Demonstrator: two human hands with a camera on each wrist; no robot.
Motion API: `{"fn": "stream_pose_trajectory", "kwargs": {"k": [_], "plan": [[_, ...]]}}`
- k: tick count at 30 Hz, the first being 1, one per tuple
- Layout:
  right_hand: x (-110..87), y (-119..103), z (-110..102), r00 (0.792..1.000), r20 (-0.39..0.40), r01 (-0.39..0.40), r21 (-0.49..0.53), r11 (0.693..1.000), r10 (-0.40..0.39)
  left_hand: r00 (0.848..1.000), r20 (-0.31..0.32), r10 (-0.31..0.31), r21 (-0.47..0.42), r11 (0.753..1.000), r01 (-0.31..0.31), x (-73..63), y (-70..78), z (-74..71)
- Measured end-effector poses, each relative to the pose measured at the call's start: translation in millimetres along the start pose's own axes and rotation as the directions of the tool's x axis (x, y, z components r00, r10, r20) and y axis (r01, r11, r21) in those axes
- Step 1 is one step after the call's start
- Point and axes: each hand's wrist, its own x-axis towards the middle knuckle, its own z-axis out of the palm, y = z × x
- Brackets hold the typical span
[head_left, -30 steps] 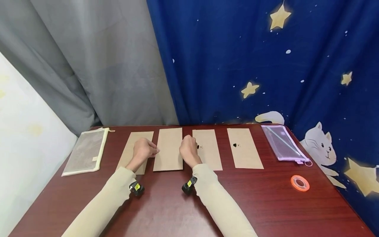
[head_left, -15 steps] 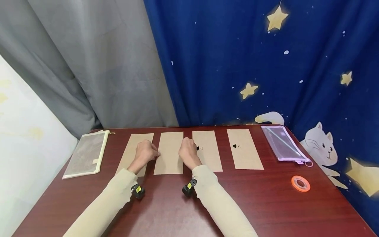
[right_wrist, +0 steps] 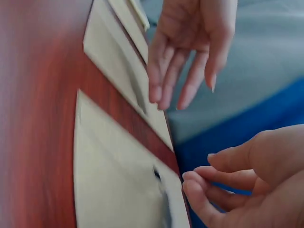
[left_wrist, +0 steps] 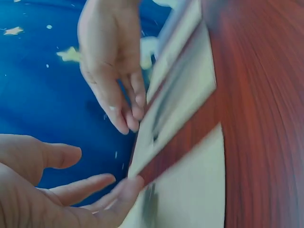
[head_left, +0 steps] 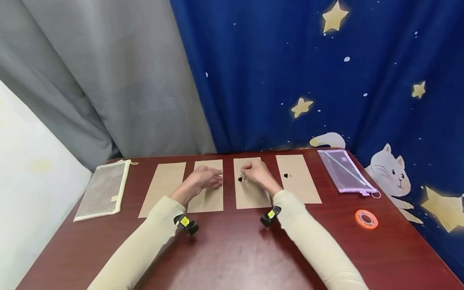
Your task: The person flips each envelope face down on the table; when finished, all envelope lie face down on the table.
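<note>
Over third envelope [head_left: 250, 183] now, both hands.

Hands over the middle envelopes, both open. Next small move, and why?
Probably lower the right hand onto the third envelope and take its far edge. That hand hovers over its top by the black heart mark, fingers loose and holding nothing; the left hand is open above the second envelope. Contact is unclear in the blurred wrist views.
</note>
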Motion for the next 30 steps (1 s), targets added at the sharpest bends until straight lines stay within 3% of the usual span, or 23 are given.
{"fn": "stream_pose_trajectory", "kwargs": {"k": [2, 5, 10, 14, 17, 25, 30], "plan": [[3.2, 11, -16, 0.998, 0.038, -0.060, 0.125, 0.990, 0.055, 0.999, 0.023, -0.033, -0.064, 0.997, 0.034, 4.4, 4.9, 9.1], [7.5, 28, -41, 0.987, 0.104, -0.149, 0.280, 0.948, 0.125, 0.999, 0.017, -0.042, -0.113, 0.993, 0.044, 9.5, 10.8, 20.0], [7.6, 53, -72, 0.948, 0.234, -0.290, 0.368, 0.883, 0.214, 0.999, -0.019, -0.050, -0.133, 0.990, 0.047, 15.2, 14.9, 30.7], [3.0, 62, -78, 0.907, 0.324, -0.394, 0.428, 0.814, 0.269, 0.996, -0.021, -0.084, -0.139, 0.987, 0.080, 18.8, 14.1, 39.7], [-0.7, 60, -75, 0.899, 0.337, -0.407, 0.404, 0.819, 0.280, 0.994, -0.040, -0.103, -0.141, 0.985, 0.097, 19.0, 14.5, 45.8], [-0.9, 44, -63, 0.904, 0.279, -0.408, 0.341, 0.847, 0.323, 0.992, -0.086, -0.095, -0.110, 0.990, 0.086, 18.0, 18.8, 52.5], [-6.2, 46, -55, 0.939, 0.223, -0.324, 0.320, 0.890, 0.262, 0.994, -0.078, -0.073, -0.087, 0.994, 0.067, 17.8, 19.8, 52.5]]}}
